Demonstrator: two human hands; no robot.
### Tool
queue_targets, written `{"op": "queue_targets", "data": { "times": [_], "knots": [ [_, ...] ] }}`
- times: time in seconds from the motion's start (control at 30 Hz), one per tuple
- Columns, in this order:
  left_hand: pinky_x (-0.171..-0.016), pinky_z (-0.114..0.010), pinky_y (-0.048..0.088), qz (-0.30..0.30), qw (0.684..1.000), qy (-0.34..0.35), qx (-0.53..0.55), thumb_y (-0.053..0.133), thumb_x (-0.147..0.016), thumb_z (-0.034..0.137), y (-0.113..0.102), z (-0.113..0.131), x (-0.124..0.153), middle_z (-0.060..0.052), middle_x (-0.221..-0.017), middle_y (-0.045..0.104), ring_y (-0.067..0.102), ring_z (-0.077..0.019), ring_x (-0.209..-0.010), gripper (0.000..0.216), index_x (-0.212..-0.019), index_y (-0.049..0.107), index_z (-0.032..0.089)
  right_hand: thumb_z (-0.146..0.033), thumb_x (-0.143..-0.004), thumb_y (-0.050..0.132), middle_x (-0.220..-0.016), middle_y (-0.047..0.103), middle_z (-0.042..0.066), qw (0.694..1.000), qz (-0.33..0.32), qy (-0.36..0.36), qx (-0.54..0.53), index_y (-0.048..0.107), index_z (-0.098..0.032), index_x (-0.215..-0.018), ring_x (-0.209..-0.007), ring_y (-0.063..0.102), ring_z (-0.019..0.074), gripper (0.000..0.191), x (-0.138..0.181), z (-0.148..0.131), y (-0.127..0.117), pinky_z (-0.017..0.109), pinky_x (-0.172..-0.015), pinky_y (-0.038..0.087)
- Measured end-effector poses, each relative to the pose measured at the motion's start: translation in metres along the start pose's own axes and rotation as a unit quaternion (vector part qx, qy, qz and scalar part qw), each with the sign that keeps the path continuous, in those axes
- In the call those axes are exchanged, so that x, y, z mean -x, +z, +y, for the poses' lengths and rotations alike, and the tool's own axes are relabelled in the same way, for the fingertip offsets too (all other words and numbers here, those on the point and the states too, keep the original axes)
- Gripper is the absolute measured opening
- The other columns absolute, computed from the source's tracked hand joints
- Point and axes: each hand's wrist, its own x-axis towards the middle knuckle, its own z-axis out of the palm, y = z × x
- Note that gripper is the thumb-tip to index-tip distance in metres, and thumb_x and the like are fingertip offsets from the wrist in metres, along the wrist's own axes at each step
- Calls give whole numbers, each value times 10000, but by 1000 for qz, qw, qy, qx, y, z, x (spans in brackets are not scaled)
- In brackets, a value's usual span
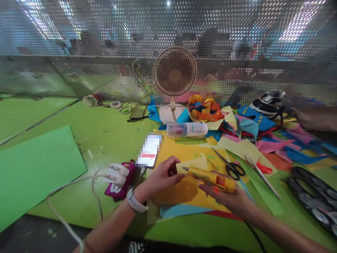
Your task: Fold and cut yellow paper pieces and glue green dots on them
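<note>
My right hand (231, 198) is closed around a yellow hot glue gun (207, 177), its dark metal tip pointing left. A black cord runs down from that hand's side. Between the thumb and fingers of my left hand (167, 172) is a small piece of pale yellow paper (193, 165), just behind the glue gun's tip. Whether the tip touches the paper I cannot tell. Under both hands lie orange-yellow sheets (168, 193), with a light blue sheet (181, 211) at their front edge. Black-handled scissors (234, 170) lie right of the glue gun.
A phone (150, 151) on a cable, a purple pouch (122, 181) and white chargers (118, 175) lie left. Behind are a clear bottle (186, 129) and a fan (175, 72). Tweezers (264, 177), paper scraps (276, 146) and a black tray (313, 198) lie right. A green sheet (39, 172) lies far left.
</note>
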Motion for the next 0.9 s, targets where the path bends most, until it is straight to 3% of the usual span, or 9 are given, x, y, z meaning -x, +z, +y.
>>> {"op": "queue_targets", "data": {
  "times": [0.23,0.6,0.9],
  "knots": [
    [-461,-202,310,-14,999,14,-35,539,-811,362,1,4,2,33,-620,469,446,-89,-537,224,-919,475,177,-496,-595,692,-602,578,-8,1000,20,-10,-1,623,-208,-787,-478,483,114,353,-1,4,5,212,-401,403],
    [-457,-196,316,1,997,17,-78,534,-807,358,2,4,4,33,-613,491,448,-89,-524,200,-886,484,182,-427,-626,700,-581,554,-28,999,-39,-13,23,630,-206,-805,-465,442,93,293,1,-5,3,198,-402,387],
    [-465,-199,317,7,991,31,-133,510,-819,338,3,3,5,37,-620,488,449,-91,-529,167,-857,458,184,-411,-600,717,-606,568,-17,999,1,13,32,635,-188,-819,-478,466,95,323,2,0,4,186,-402,405]
  ]
}}
